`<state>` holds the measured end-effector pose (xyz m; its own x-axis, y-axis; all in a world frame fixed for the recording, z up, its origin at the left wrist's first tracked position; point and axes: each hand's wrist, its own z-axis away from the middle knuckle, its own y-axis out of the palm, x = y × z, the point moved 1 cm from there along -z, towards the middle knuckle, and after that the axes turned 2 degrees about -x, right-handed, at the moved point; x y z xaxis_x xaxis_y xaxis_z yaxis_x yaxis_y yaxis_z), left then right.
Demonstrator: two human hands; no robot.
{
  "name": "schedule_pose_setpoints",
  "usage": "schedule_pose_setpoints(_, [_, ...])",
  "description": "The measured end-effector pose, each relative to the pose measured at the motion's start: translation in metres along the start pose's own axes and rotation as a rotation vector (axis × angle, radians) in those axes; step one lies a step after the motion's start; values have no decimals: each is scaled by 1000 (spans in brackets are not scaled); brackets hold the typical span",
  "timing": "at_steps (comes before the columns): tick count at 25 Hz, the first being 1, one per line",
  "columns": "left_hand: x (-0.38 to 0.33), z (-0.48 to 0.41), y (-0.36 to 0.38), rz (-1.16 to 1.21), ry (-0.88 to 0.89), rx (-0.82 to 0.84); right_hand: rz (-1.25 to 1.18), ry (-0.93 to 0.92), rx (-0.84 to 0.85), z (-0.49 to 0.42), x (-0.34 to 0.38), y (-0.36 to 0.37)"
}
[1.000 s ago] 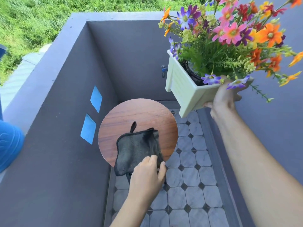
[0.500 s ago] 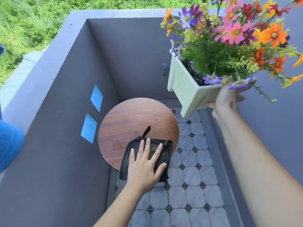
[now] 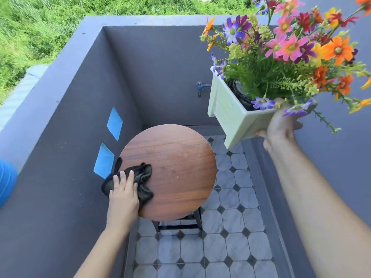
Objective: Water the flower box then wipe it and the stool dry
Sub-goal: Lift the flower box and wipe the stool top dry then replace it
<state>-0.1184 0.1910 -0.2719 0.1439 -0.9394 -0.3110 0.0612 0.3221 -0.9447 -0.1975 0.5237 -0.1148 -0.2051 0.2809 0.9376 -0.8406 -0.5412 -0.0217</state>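
Observation:
A round wooden stool [image 3: 176, 167] stands on the tiled floor between grey walls. A dark crumpled cloth [image 3: 141, 181] lies on the stool's left edge, partly hanging over the rim. My left hand [image 3: 123, 195] presses flat on the cloth, fingers spread. My right hand [image 3: 281, 127] holds a white flower box [image 3: 228, 111] in the air at the upper right, above and to the right of the stool, tilted. The box is full of orange, pink and purple flowers [image 3: 297, 49] that hide part of my fingers.
A blue tap [image 3: 201, 88] sticks out of the back wall just left of the box. Two blue patches [image 3: 109, 141] mark the left wall. A blue object [image 3: 7, 181] sits at the far left edge. Grey walls close in on three sides.
My left hand has slid the cloth from the stool's near edge to its left edge, bunching it up. The flower box stays held up in my right hand.

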Motion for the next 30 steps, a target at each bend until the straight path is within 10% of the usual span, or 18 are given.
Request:
schedule_pose_setpoints(8, [-87, -80, 19, -65, 123, -25, -10, -6, 34, -12, -5, 1])
schedule_pose_setpoints(15, [-127, 24, 48, -74, 491, 113, 6, -27, 16, -18, -1, 3])
schedule_pose_setpoints(23, [-29, 22, 24, -36, 90, -34, 34, -39, 2, -25, -5, -5])
schedule_pose_setpoints(30, [-89, -100, 14, -29, -31, -109, 71, -50, -4, -29, -2, -13])
